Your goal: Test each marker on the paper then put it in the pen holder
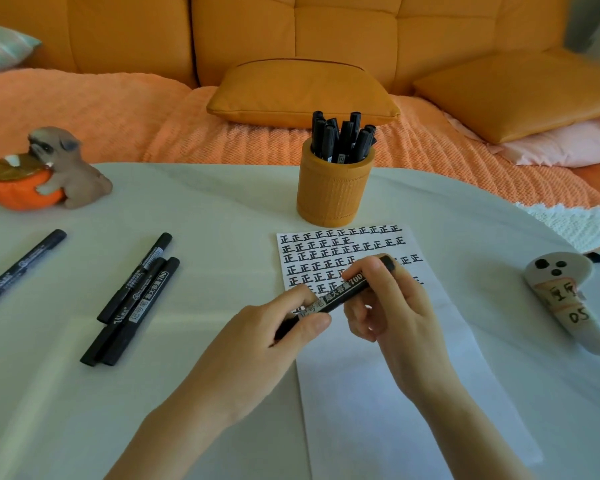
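A black marker (pixel 340 295) lies slanted between both hands above the white paper (pixel 378 386). My left hand (pixel 274 337) pinches its lower barrel, and my right hand (pixel 388 299) grips its upper end near the cap. Rows of black written characters fill the paper's top part. The orange pen holder (pixel 333 192) stands just beyond the paper with several black markers (pixel 340 140) upright in it. Three black markers (pixel 136 299) lie together on the table at the left, and one more marker (pixel 23 268) lies further left.
A dog figurine hugging an orange bowl (pixel 39 174) sits at the table's far left. A white ghost-shaped object (pixel 565 299) with writing lies at the right. An orange sofa with cushions (pixel 302 91) stands behind the white round table (pixel 194 216).
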{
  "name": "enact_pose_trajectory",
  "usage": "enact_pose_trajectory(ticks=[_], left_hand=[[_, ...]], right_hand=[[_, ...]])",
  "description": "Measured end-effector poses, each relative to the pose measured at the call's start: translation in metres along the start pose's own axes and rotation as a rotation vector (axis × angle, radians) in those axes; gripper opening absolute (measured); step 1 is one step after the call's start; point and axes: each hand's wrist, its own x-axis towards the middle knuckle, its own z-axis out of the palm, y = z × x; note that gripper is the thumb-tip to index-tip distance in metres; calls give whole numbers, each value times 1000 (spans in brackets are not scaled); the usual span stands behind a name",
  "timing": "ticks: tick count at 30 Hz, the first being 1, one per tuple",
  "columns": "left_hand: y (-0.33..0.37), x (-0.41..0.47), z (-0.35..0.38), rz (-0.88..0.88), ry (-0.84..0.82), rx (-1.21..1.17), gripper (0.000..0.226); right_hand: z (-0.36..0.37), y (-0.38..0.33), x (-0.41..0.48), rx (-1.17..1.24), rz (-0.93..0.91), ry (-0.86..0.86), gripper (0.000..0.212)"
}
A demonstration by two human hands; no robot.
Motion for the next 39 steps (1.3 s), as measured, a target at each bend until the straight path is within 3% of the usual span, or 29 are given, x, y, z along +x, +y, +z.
enact_pose_trajectory(ticks=[4, 7, 9, 14, 20, 26, 39], left_hand=[[2, 1, 3, 34, -30, 39, 21], [2, 1, 6, 28, -65, 35, 20], [-2, 1, 7, -11, -77, 23, 10], [-18, 2, 6, -71, -111, 50, 20], [-25, 7, 4, -40, 3, 118, 19], [-28, 10, 6, -41, 16, 132, 19], [-32, 11, 7, -87, -26, 152, 15]], right_hand=[[1, -1, 0, -58, 93, -94, 26], [-2, 2, 2, -115, 81, -80, 13], [-11, -1, 6, -114, 35, -24, 9], [-61, -11, 24, -142, -23, 251, 20], [-103, -5, 34, -310, -56, 510, 18], [-108, 10, 40, -418, -74, 620, 25], [-111, 22, 41, -488, -69, 693, 26]])
